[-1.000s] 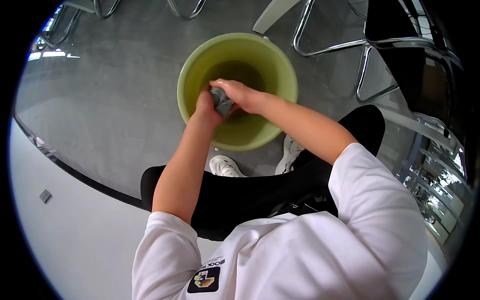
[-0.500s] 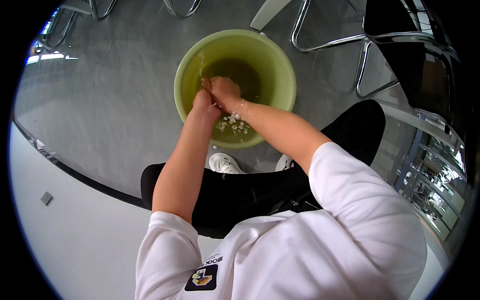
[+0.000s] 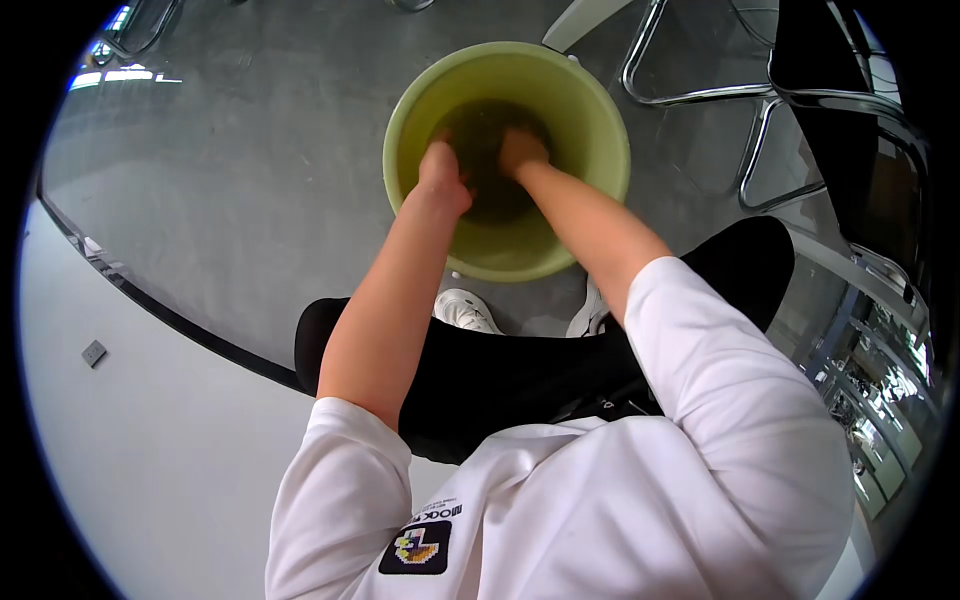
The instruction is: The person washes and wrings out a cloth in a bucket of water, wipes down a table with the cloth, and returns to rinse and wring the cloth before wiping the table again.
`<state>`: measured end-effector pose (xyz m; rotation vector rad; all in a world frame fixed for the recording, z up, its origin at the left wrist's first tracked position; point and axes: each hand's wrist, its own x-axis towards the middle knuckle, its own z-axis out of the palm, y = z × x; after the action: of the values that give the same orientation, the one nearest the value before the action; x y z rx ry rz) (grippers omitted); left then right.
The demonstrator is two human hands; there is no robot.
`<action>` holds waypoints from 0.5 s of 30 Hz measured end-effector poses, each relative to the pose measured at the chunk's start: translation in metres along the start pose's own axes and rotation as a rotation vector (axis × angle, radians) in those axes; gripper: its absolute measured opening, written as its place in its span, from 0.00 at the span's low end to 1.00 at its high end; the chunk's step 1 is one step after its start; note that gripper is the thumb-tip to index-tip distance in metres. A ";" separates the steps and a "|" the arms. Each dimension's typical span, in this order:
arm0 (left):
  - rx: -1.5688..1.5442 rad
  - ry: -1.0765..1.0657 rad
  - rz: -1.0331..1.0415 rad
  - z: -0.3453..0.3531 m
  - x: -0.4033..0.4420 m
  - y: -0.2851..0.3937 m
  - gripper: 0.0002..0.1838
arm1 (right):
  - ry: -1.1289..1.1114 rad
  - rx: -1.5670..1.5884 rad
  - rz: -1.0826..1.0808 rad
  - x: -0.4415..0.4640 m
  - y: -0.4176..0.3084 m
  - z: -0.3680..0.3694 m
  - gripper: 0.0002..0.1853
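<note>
A round, pale green tub (image 3: 398,130) stands on the floor between my feet, with dark, murky liquid (image 3: 490,205) in its bottom. My left hand (image 3: 443,172) reaches down inside the tub on the left, near its wall. Its thumb and fingers look apart, and I see nothing held in it. My right hand (image 3: 524,153) is lower in the tub, right of the middle, at the dark liquid. Its fingertips are dim and partly hidden, so what they touch does not show. A gap separates the two hands.
Chairs with bent chrome legs (image 3: 690,97) stand at the right, beside a white table leg (image 3: 585,22). My white shoes (image 3: 466,310) are close to the tub's near side. A white panel with a small grey socket (image 3: 94,353) lies at the lower left.
My hands were together at the tub's left side amid splashing drops; now they are apart. The right hand has moved rightward, the drops are gone, and the view has shifted slightly.
</note>
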<state>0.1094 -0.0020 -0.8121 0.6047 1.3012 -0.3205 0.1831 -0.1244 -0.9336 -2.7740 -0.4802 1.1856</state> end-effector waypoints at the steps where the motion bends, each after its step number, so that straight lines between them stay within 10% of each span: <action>1: 0.012 0.001 -0.004 0.001 0.001 0.000 0.36 | -0.091 -0.046 0.025 0.000 -0.001 -0.001 0.23; 7: -0.024 -0.249 -0.047 -0.004 -0.001 -0.002 0.28 | -0.252 1.062 0.001 -0.072 -0.036 -0.065 0.26; 15: -0.254 -0.385 0.039 0.001 0.024 -0.013 0.25 | 0.329 0.633 -0.104 -0.089 -0.073 -0.047 0.31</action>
<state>0.1091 -0.0106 -0.8386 0.3316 0.9384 -0.2214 0.1402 -0.0822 -0.8251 -2.2873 -0.1693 0.6764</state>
